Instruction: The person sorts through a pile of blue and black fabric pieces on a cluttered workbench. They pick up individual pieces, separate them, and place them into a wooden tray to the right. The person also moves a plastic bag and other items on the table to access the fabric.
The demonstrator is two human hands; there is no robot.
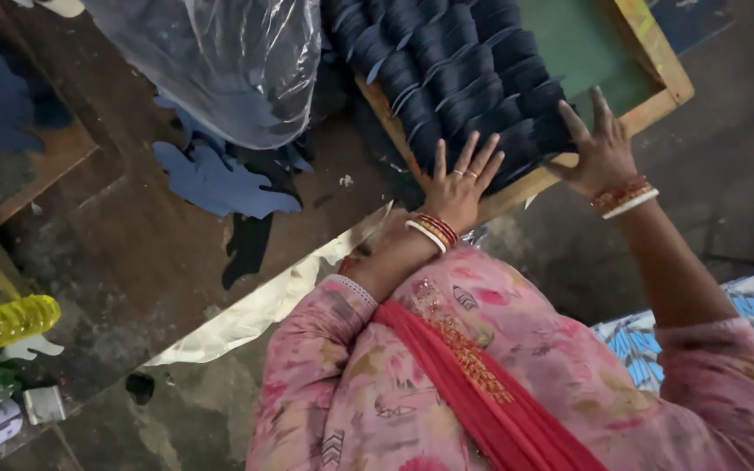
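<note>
So the wooden-framed board (656, 83) sits tilted across the worktop (133, 253), loaded with overlapping rows of dark blue cut pieces (464, 70) running along its length. Both hands are at its near edge. Left hand (460, 187) is flat, fingers spread wide on the pieces; right hand (602, 153) is splayed too, at the near corner, gripping nothing.

wooden frame (656, 78) cut off at top, plastic sheet (220, 61) too

Dim, soft light; slight motion blur
</note>
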